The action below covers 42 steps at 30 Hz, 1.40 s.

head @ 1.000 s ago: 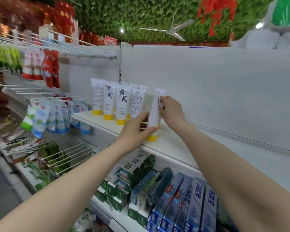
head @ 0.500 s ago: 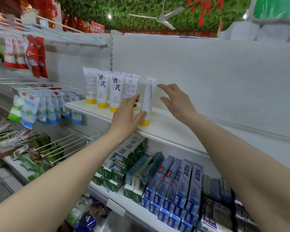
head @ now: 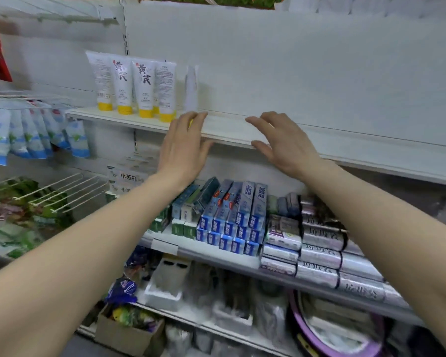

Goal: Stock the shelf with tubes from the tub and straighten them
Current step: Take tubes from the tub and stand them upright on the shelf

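Head view: white laminate shelf (head: pixel 232 130) carries row of white plastic tubes with yellow caps (head: pixel 142 86) standing cap-down at left end, labels mostly forward for display. One more tube (head: pixel 191 88) stands edge-on just right of row, likely needs turning. Left hand (head: pixel 184 148) and right hand (head: pixel 285 143) hover at shelf front, fingers spread, holding nothing. Tub not visible.

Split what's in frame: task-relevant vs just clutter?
Job:
- four standing tubes with yellow caps
- lone tube, edge-on, right of them
- top shelf
- left hand and right hand, both open, holding nothing

Lying about:
- blue toothpaste boxes on the shelf below
- hanging blue pouches
- purple basin, bottom right
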Tool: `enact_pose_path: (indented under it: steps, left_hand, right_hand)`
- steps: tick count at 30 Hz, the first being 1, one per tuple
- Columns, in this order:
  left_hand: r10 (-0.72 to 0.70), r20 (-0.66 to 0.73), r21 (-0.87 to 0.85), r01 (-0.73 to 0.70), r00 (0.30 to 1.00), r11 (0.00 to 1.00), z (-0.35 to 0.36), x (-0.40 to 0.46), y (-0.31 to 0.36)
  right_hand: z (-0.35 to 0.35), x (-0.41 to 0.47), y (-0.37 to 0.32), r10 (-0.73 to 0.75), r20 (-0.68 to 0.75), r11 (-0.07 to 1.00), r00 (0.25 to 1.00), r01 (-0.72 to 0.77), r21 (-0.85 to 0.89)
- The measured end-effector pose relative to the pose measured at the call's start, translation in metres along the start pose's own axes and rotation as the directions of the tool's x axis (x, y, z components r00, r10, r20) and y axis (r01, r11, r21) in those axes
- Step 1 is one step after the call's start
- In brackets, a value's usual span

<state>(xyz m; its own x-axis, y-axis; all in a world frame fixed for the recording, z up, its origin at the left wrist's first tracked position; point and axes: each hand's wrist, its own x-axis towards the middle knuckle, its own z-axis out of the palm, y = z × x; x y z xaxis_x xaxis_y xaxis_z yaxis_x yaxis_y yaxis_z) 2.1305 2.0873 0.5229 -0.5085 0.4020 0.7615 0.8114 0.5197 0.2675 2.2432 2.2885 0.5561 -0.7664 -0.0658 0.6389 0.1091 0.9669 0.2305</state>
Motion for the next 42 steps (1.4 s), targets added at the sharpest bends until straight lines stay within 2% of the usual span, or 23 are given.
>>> enact_pose_path:
  steps: [10, 15, 20, 25, 29, 34, 39, 42]
  left_hand:
    - [0.242, 0.196, -0.169, -0.210, 0.950, 0.963, 0.059, -0.103, 0.118]
    - [0.362, 0.282, -0.288, -0.282, 0.889, 0.915, 0.101, -0.154, 0.198]
    - [0.489, 0.352, -0.412, -0.337, 0.798, 0.847, 0.152, -0.211, 0.293]
    - [0.594, 0.412, -0.516, -0.361, 0.691, 0.777, 0.206, -0.271, 0.399]
    - [0.631, 0.484, -0.566, -0.334, 0.606, 0.754, 0.256, -0.322, 0.476]
    - [0.658, 0.563, -0.613, -0.282, 0.499, 0.738, 0.317, -0.396, 0.551]
    - [0.646, 0.699, -0.616, -0.201, 0.305, 0.761, 0.365, -0.483, 0.588]
    - [0.583, 0.800, -0.563, -0.158, 0.142, 0.811, 0.384, -0.539, 0.594]
  right_hand:
    - [-0.037, -0.212, 0.022, 0.229, 0.163, 0.970, 0.960, -0.212, -0.116]
    - [-0.060, -0.333, 0.051, 0.372, 0.225, 0.926, 0.900, -0.345, -0.152]
    - [-0.089, -0.461, 0.087, 0.525, 0.278, 0.850, 0.804, -0.478, -0.223]
    - [-0.108, -0.591, 0.131, 0.671, 0.325, 0.741, 0.666, -0.609, -0.283]
    - [-0.112, -0.687, 0.164, 0.723, 0.396, 0.683, 0.567, -0.672, -0.285]
    - [-0.100, -0.802, 0.195, 0.797, 0.480, 0.532, 0.367, -0.802, -0.270]
    - [-0.071, -0.900, 0.192, 0.818, 0.566, 0.308, 0.100, -0.907, -0.285]
    - [-0.047, -0.945, 0.177, 0.756, 0.655, 0.254, -0.025, -0.910, -0.329]
